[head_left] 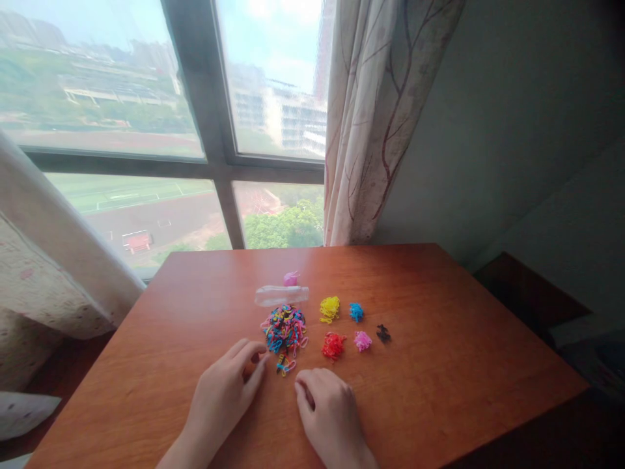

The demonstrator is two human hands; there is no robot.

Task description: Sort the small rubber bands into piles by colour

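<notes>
Multicoloured heap of small, thin, rubber-like loops (286,327) lies on brown wooden surface (430,384), beside my left hand (225,381), fingertips narrow. My right hand (330,400) curled; whether either holds loop, I cannot tell. Loops probably light, stretchy, tangling; best pinched at loose front edge.

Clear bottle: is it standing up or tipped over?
Tipped over: the clear bottle lies with its long side along the table, behind the multicoloured pile.

The window (215,130) glares beside a dim wall (498,130).
</notes>
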